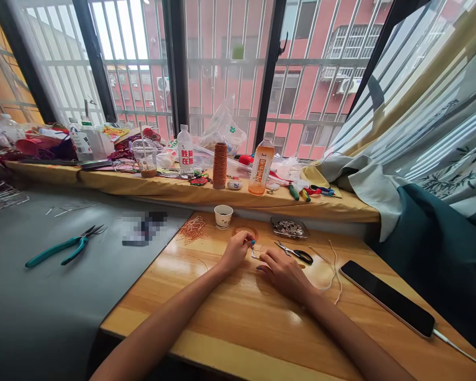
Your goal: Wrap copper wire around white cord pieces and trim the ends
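Note:
Over the wooden table, my left hand [237,251] pinches the upper end of a small white strip [254,254], perhaps a short bit of cord. Its lower end meets the fingertips of my right hand [281,269], which are closed together with the palm turned down. A thin brown thread seems to run between the two hands; its exact path is too fine to tell. Just beyond my right hand lie black-handled scissors [301,255]. A coil of copper-brown thread [246,232] rests behind my left hand, and a heap of cut threads [192,228] is to its left.
A paper cup [223,217] and a tray of small beads [289,228] stand at the back. Pale cords [335,270] and a charging phone [386,297] lie right. Teal pliers [65,251] rest on the grey table. The sill holds a thread spool [220,166] and an orange drink bottle [261,166].

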The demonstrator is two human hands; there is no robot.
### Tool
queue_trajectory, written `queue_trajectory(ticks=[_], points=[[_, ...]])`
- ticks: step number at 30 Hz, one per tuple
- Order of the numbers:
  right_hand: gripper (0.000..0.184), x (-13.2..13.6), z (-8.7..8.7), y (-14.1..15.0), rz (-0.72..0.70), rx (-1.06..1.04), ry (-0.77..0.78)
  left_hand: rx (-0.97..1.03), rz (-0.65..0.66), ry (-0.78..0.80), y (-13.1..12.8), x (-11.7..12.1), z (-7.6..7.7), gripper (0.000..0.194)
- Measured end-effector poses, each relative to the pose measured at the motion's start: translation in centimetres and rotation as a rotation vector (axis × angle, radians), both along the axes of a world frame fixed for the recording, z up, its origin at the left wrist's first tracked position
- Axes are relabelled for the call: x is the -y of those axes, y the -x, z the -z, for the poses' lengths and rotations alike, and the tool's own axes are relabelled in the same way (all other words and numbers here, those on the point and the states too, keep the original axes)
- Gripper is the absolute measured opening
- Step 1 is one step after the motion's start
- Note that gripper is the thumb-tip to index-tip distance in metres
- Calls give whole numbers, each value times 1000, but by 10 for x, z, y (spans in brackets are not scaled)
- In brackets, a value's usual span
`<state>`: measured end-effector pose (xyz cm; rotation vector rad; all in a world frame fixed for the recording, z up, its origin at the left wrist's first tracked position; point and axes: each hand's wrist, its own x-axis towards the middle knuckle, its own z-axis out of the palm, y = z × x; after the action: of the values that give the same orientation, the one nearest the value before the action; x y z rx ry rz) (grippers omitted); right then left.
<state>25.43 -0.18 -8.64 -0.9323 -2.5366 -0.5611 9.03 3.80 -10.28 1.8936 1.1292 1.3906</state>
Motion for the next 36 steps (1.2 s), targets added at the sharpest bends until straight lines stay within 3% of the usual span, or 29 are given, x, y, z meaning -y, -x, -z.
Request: queue_trajectory(ticks=[7,13,18,25,30,36], points=[[13,-5,4,-5,-67,-21,22,-44,12,-1,0,1,-2,8],[17,-3,2,-2,100,-83,-5,-62,50,12,-1,5,-4,9],[19,-2,3,1,42,-148,28,-17,110,59,-2,4,-5,7],[21,-6,-3,-9,93,-216,-158,136,-80,38,2,5,-13,20],[23,-8,-10,-17,99,-146,-310,30,173,73,1,15,-22,23],[23,-6,-12,-19,50,-120,-379,76,234,118,-7,24,-22,21]])
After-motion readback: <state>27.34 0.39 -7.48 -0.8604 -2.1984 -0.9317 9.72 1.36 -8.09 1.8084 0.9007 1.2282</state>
